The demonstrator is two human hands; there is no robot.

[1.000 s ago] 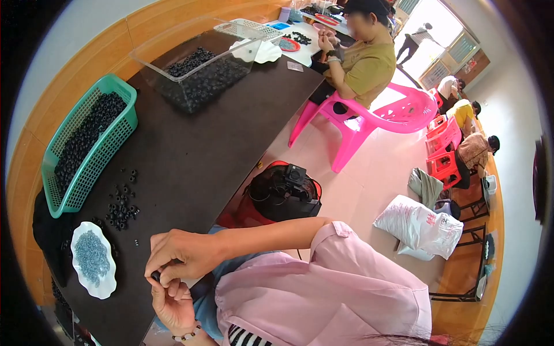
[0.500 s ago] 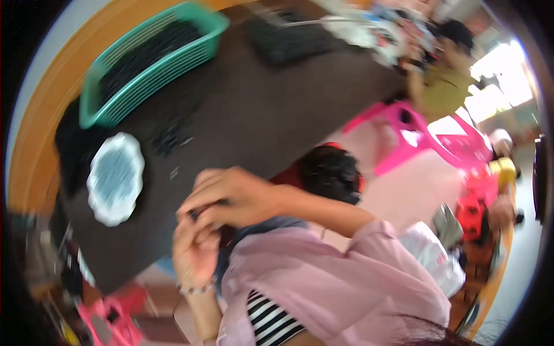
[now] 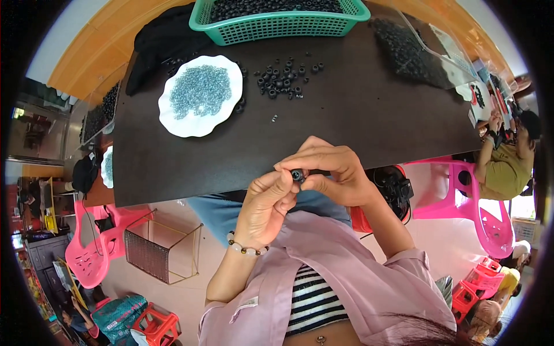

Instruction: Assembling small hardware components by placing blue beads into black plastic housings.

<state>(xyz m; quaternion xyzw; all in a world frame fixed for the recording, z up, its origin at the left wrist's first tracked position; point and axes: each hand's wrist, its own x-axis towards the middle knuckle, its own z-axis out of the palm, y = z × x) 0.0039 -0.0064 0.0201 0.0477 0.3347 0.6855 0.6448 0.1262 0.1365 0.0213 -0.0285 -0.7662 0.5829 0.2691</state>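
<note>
Head view: my left hand (image 3: 266, 210) and right hand (image 3: 337, 173) met in front of my chest, at the near edge of the table (image 3: 358, 124). Between them sat one small black piece (image 3: 297, 175), hollow end facing up toward me. Grip: thumbs and fingertips of both hands drawn in tight around that piece, no visible gap left; how hard I pressed, could not tell. Height over the table edge also unclear. Bead bracelet (image 3: 248, 250) on my left wrist.

Toward the table's left edge: white wavy-rimmed plate (image 3: 189, 129), heaped with clear bits (image 3: 202, 89). Right of it, nearer the far edge, loose black pieces (image 3: 272, 93) lay scattered. Green basket (image 3: 283, 30) stood along the far edge, full of similar pieces. Black cloth (image 3: 167, 40) covered the far left corner; clear tub (image 3: 441, 55) toward the far right.
</note>
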